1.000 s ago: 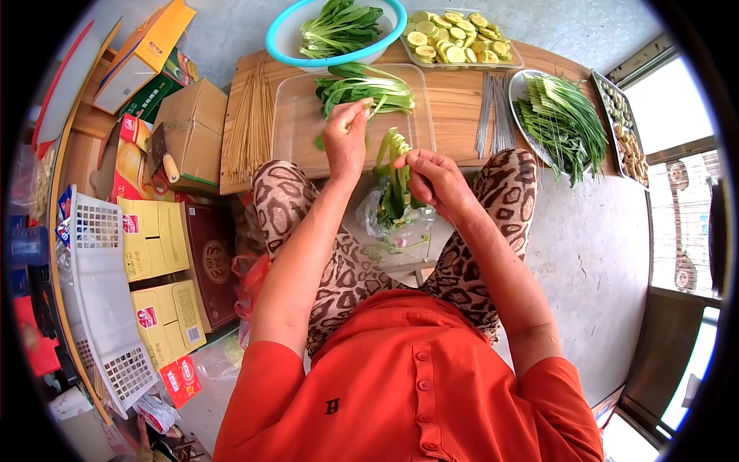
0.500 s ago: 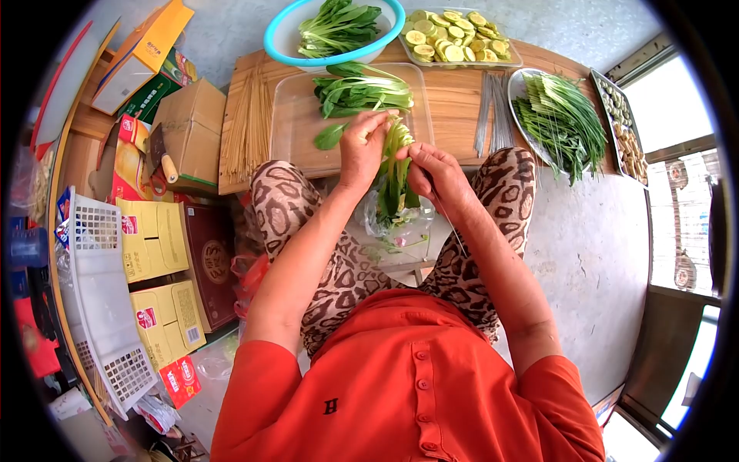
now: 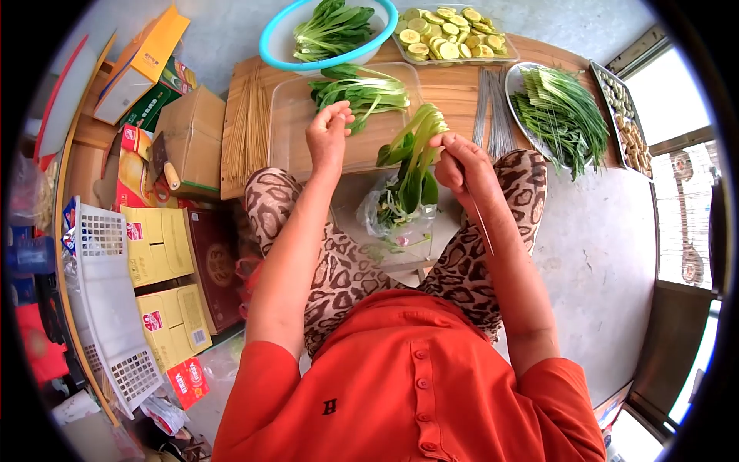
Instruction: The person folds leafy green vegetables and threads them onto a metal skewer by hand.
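My right hand (image 3: 466,165) grips a bunch of leafy greens (image 3: 422,158) by its pale stems, and the leaves hang down. A thin metal skewer (image 3: 483,223) sticks out below the same hand. My left hand (image 3: 329,138) is raised over the clear tray (image 3: 291,115), with loosely bent fingers slightly apart and nothing visible in them. More leafy greens (image 3: 373,94) lie in that tray, just beyond my left hand. Under the held bunch, a clear plastic bag (image 3: 377,215) with green scraps is between my knees.
On the wooden table (image 3: 450,92) are wooden sticks (image 3: 248,127), metal skewers (image 3: 499,115), a tray of sliced squash (image 3: 450,35), a blue-rimmed bowl (image 3: 269,42) of greens, a plate of chives (image 3: 566,115) and a dark-edged tray (image 3: 625,127). Boxes (image 3: 160,245) and a white basket (image 3: 108,292) stand left.
My hands have moved apart. The left has let go of the bunch and moved left over the tray; the right has shifted right with the bunch and skewer.
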The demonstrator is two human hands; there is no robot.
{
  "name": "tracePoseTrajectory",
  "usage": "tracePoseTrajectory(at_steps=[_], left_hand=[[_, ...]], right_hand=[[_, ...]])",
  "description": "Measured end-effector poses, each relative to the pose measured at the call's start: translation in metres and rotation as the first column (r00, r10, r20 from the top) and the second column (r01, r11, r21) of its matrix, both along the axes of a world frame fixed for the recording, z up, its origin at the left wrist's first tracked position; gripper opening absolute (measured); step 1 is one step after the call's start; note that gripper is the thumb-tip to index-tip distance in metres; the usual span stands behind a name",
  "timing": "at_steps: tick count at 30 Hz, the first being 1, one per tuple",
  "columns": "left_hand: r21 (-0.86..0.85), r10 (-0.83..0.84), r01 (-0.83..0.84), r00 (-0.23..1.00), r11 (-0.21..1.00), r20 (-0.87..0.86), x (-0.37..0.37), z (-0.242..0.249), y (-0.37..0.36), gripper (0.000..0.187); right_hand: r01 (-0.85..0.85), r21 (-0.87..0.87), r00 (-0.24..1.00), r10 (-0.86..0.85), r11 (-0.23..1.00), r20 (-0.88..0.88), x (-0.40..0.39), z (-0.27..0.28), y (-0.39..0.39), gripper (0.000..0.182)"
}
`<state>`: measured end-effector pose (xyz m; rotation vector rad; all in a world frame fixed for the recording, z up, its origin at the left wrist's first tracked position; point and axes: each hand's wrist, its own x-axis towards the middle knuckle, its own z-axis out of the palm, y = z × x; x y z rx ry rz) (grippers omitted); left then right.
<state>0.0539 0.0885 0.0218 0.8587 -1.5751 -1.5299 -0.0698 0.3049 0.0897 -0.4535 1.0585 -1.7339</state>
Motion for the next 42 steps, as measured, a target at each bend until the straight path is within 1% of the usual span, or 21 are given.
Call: tracePoseTrajectory(at_steps=[2, 4, 6, 7, 8, 10, 12, 14, 16, 18, 19, 20, 22, 23, 25, 26, 28, 32, 34, 38, 42], left_hand=[[0.041, -0.029, 0.026, 0.995, 0.999, 0.094, -0.004, -0.001, -0.008, 0.023], [0.006, -0.077, 0.077, 0.986, 0.997, 0.151, -0.013, -0.004, -0.017, 0.023], [-0.064, -0.155, 0.185, 0.934, 0.981, 0.322, -0.027, -0.007, -0.026, 0.022], [-0.155, -0.132, 0.194, 0.931, 0.969, 0.34, -0.037, -0.012, -0.031, 0.023], [-0.157, -0.138, 0.202, 0.929, 0.967, 0.343, -0.045, -0.016, -0.034, 0.023], [-0.279, -0.031, 0.223, 0.829, 0.934, 0.558, -0.061, -0.024, -0.041, 0.027], [-0.265, -0.036, 0.215, 0.836, 0.94, 0.547, -0.074, -0.049, -0.052, 0.031], [-0.321, 0.082, 0.221, 0.696, 0.921, 0.714, -0.085, -0.059, -0.05, 0.032], [-0.34, 0.112, 0.228, 0.66, 0.912, 0.743, -0.094, -0.065, -0.046, 0.03], [-0.369, 0.177, 0.286, 0.526, 0.885, 0.832, -0.094, -0.066, -0.036, 0.021], [-0.294, 0.078, 0.346, 0.521, 0.891, 0.85, -0.091, -0.067, -0.033, 0.015], [-0.291, 0.075, 0.349, 0.519, 0.891, 0.851, -0.088, -0.072, -0.032, 0.015], [-0.517, 0.192, 0.461, 0.584, 0.721, 0.789, -0.083, -0.082, -0.027, 0.009], [-0.515, 0.189, 0.465, 0.582, 0.72, 0.791, -0.082, -0.083, -0.027, 0.009], [-0.693, 0.223, 0.501, 0.704, 0.518, 0.675, -0.08, -0.085, -0.026, 0.006], [-0.692, 0.223, 0.502, 0.702, 0.52, 0.677, -0.081, -0.085, -0.026, 0.006], [-0.637, 0.107, 0.484, 0.74, 0.6, 0.664, -0.088, -0.085, -0.028, 0.011], [-0.658, 0.144, 0.45, 0.75, 0.604, 0.645, -0.103, -0.092, -0.025, 0.021], [-0.63, 0.186, 0.475, 0.689, 0.614, 0.701, -0.107, -0.089, -0.022, 0.025], [-0.598, 0.176, 0.497, 0.659, 0.629, 0.731, -0.1, -0.077, -0.013, 0.025], [-0.58, 0.169, 0.525, 0.634, 0.623, 0.755, -0.103, -0.083, -0.013, 0.015]], right_hand=[[0.013, -0.02, 1.0, -0.012, 1.0, 0.011, -0.004, 0.002, 0.007, 0.023], [0.027, -0.038, 0.999, -0.026, 0.999, 0.025, -0.007, 0.004, 0.012, 0.023], [0.016, -0.05, 1.0, -0.016, 0.999, 0.001, -0.012, 0.005, 0.017, 0.023], [0.024, -0.055, 1.0, -0.024, 0.998, 0.005, -0.014, 0.005, 0.019, 0.023], [0.03, -0.054, 1.0, -0.03, 0.998, 0.003, -0.016, 0.005, 0.021, 0.023], [0.043, -0.055, 0.999, -0.043, 0.998, 0.003, -0.02, 0.007, 0.026, 0.023], [0.06, -0.035, 0.998, -0.061, 0.998, -0.01, -0.023, 0.01, 0.031, 0.023], [0.068, -0.033, 0.998, -0.068, 0.997, -0.001, -0.025, 0.011, 0.036, 0.023], [0.076, -0.028, 0.997, -0.076, 0.997, 0.006, -0.027, 0.011, 0.042, 0.023], [0.066, -0.025, 0.997, -0.066, 0.997, 0.027, -0.03, 0.011, 0.046, 0.022], [0.07, -0.021, 0.997, -0.069, 0.997, 0.029, -0.031, 0.011, 0.048, 0.022], [0.077, -0.02, 0.997, -0.076, 0.997, 0.031, -0.033, 0.011, 0.05, 0.022], [0.088, -0.018, 0.996, -0.088, 0.996, 0.035, -0.034, 0.013, 0.053, 0.022], [0.09, -0.02, 0.995, -0.09, 0.996, 0.039, -0.035, 0.013, 0.053, 0.022], [0.09, -0.019, 0.995, -0.089, 0.996, 0.045, -0.035, 0.013, 0.055, 0.023], [0.086, -0.013, 0.995, -0.085, 0.996, 0.042, -0.034, 0.013, 0.055, 0.022], [0.083, -0.006, 0.996, -0.083, 0.997, 0.036, -0.034, 0.013, 0.054, 0.022], [0.073, -0.006, 0.996, -0.072, 0.997, 0.043, -0.035, 0.012, 0.052, 0.022], [0.071, 0.001, 0.996, -0.071, 0.998, 0.05, -0.036, 0.013, 0.051, 0.022], [0.078, 0.018, 0.996, -0.079, 0.997, 0.029, -0.033, 0.011, 0.05, 0.023], [0.075, 0.045, 0.997, -0.075, 0.996, 0.003, -0.032, 0.01, 0.047, 0.023]])
